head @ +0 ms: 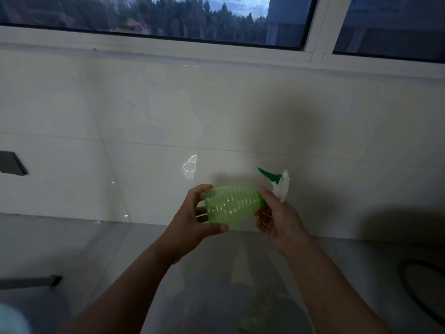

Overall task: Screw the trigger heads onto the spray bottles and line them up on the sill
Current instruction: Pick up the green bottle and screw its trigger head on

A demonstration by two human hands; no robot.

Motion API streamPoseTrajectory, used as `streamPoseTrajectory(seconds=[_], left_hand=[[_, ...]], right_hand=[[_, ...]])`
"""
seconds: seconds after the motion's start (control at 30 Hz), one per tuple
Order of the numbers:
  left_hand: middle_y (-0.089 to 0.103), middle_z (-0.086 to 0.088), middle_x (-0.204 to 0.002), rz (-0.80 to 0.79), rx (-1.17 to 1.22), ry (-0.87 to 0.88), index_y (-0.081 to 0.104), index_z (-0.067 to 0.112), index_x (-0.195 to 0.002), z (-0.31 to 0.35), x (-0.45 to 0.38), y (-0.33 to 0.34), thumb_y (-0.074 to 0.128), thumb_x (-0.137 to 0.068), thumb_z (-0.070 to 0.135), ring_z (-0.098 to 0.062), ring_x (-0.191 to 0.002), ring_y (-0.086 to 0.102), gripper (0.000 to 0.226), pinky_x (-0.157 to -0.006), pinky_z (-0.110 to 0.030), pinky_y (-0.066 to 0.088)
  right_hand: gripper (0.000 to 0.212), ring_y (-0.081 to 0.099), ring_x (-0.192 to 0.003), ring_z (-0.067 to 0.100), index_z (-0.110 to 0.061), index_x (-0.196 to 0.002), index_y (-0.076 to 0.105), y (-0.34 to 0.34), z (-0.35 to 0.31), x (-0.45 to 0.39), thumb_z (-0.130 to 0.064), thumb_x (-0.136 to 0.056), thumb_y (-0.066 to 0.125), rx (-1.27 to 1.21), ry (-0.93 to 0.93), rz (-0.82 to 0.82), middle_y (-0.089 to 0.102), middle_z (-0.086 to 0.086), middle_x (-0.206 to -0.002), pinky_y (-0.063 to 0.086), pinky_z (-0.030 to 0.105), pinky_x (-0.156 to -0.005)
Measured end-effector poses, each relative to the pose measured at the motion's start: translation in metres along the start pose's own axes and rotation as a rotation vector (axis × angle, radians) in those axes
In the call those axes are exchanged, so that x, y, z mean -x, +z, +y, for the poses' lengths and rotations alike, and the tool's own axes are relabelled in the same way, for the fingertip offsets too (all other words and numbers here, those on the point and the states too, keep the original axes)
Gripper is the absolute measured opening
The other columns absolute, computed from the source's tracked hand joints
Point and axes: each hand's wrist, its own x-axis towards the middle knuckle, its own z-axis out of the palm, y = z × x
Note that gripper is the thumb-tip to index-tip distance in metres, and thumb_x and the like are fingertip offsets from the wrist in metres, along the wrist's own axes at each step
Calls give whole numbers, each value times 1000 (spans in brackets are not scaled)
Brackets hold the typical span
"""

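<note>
A clear green ribbed spray bottle (pixel 231 204) lies sideways in mid-air in front of the tiled wall, its base pointing left. My left hand (pixel 192 220) grips the bottle's base end. My right hand (pixel 277 213) is closed around the neck end, where the white trigger head (pixel 283 188) with a green lever (pixel 268 174) sticks up to the right. The joint between head and bottle is hidden under my right fingers. The white window sill (pixel 168 53) runs across the top under the window.
A pale tiled wall (pixel 120 116) fills the middle. A dark wall plate (pixel 12 166) sits at the left edge. Below my arms lies a translucent bag (pixel 260 307) with greenish things inside. A dark round rim (pixel 423 285) shows at the lower right.
</note>
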Motion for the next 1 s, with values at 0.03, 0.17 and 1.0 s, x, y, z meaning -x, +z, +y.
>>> streamPoseTrajectory(seconds=[0.03,0.17,1.0], left_hand=[[58,8,-132,-8,-24,3,49,42,-134,0,0,-2,90,-66,0,-20,-112,68,90,-86,-39,61],[61,2,-135,-74,-20,-34,53,38,-137,2,1,-15,89,-68,-1,-21,-114,68,88,-88,-37,60],[60,20,-111,102,-166,142,46,32,-119,-4,8,29,93,-64,13,-8,-104,66,75,-78,-29,61]], right_hand=[[34,63,-60,12,-17,-92,69,-2,-3,0,-42,-75,83,87,-32,-23,65,1,-70,51,27,-49],[37,71,-74,10,-26,-103,71,-10,-15,0,-54,-78,74,385,-214,-133,76,-5,-87,55,27,-62],[18,67,-57,4,-18,-76,80,26,-24,18,-35,-75,84,145,-338,41,73,-4,-66,50,18,-50]])
